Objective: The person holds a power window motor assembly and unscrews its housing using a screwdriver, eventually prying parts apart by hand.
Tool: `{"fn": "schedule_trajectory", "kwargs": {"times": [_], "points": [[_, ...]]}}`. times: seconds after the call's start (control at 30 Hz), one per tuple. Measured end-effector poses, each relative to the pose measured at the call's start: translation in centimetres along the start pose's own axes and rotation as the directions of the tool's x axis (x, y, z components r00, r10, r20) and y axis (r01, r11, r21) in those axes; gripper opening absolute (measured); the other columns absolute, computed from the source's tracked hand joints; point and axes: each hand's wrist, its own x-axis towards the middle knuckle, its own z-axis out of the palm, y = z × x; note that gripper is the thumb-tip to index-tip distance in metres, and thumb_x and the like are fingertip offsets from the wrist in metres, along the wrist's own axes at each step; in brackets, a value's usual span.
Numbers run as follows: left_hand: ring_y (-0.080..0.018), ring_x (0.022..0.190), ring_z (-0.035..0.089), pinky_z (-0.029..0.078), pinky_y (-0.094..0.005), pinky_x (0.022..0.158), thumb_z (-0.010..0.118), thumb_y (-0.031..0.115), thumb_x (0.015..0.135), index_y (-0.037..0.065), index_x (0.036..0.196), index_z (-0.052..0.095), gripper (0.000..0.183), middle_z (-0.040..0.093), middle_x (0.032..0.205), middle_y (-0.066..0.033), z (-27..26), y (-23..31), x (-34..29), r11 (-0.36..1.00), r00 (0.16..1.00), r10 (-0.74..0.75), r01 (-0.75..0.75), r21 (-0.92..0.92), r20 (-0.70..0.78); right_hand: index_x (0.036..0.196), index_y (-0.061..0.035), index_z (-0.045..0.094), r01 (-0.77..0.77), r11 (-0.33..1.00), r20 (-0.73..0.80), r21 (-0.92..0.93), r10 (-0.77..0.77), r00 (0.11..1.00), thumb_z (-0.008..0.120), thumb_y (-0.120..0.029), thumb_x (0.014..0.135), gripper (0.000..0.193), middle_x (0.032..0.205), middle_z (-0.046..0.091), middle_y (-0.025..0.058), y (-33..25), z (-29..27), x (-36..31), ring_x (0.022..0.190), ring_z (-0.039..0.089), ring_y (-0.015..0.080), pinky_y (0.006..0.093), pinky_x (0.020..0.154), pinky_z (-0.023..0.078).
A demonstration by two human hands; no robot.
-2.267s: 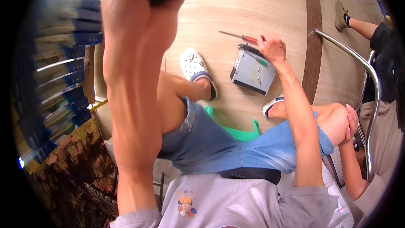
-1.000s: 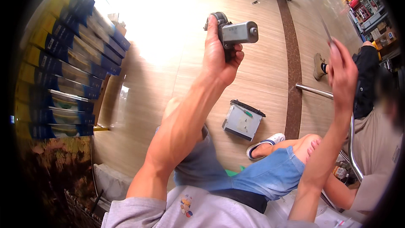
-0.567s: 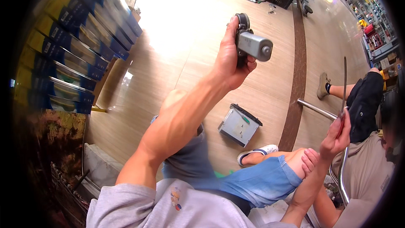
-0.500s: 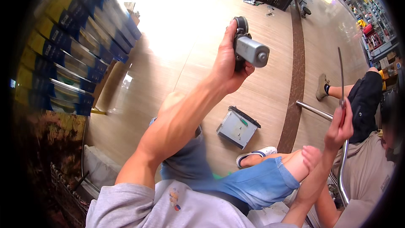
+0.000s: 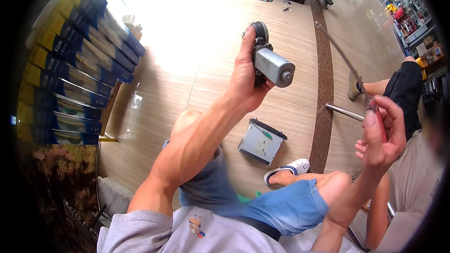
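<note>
Left hand (image 5: 244,79) grips the grey motor (image 5: 275,68), looks whole — right hand (image 5: 385,138) grips the red-handled screwdriver (image 5: 350,66), not touching it. Small screw-like bits stand on the metal box (image 5: 253,146).

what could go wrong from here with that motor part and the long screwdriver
The grey motor-like part is in the left grip alone above the floor; a slip might drop it. The long screwdriver in the right grip could catch the person close alongside. The small green tool on the metal box might roll off if bumped.
</note>
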Motion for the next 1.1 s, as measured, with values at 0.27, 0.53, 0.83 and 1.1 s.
{"fn": "schedule_trajectory", "kwargs": {"times": [0.27, 0.53, 0.83, 1.1], "points": [[-0.009, 0.056, 0.061, 0.042, -0.0212, 0.041, 0.06, 0.075, 0.084, 0.014, 0.092, 0.056, 0.061, 0.059, 0.071, 0.0017, -0.6, 0.6, -0.2, 0.932, 0.981, 0.192, -0.181, 0.315, -0.004, 0.109, 0.0033, 0.068, 0.006, 0.999, 0.096, 0.052, -0.01, 0.995, 0.074, -0.006, 0.086, 0.026, 0.092, 0.073, 0.0089, 1.8, 2.0, -2.0, 0.08, 0.065, 0.0103, 0.0224, 0.074, 0.05], [-0.0107, 0.091, 0.056, 0.053, -0.0301, 0.079, 0.064, 0.059, 0.091, 0.015, 0.122, 0.05, 0.056, 0.053, 0.098, -0.0013, -1.5, 0.6, -0.3, 0.942, 0.988, 0.156, -0.148, 0.302, -0.003, 0.102, 0.0012, 0.069, 0.168, 0.986, 0.153, -0.005, -0.165, 0.974, 0.073, -0.006, 0.087, 0.018, 0.076, 0.068, 0.0085, 2.5, 5.3, -1.1, 0.066, 0.061, 0.0098, 0.0227, 0.059, 0.047], [-0.0109, 0.083, 0.06, 0.055, -0.0292, 0.074, 0.062, 0.06, 0.091, 0.014, 0.117, 0.05, 0.054, 0.056, 0.094, -0.0012, -1.9, 0.6, 0.6, 0.938, 0.983, 0.176, -0.153, 0.31, -0.047, 0.106, 0.0042, 0.068, 0.148, 0.988, 0.188, -0.037, -0.138, 0.972, 0.07, -0.006, 0.089, 0.021, 0.088, 0.072, 0.0095, 2.6, 4.8, -1.2, 0.076, 0.064, 0.01, 0.0218, 0.071, 0.049], [-0.0092, 0.059, 0.064, 0.042, -0.0208, 0.041, 0.059, 0.076, 0.082, 0.012, 0.089, 0.059, 0.065, 0.064, 0.073, -0.0013, -1.1, 0.0, 0.6, 0.905, 0.977, 0.212, -0.185, 0.383, -0.031, 0.106, 0.0027, 0.068, 0.217, 0.975, 0.168, -0.05, -0.206, 0.964, 0.071, -0.003, 0.087, 0.02, 0.083, 0.07, 0.0087, 3.1, 4.7, -1.3, 0.071, 0.062, 0.0112, 0.023, 0.065, 0.048]]}}
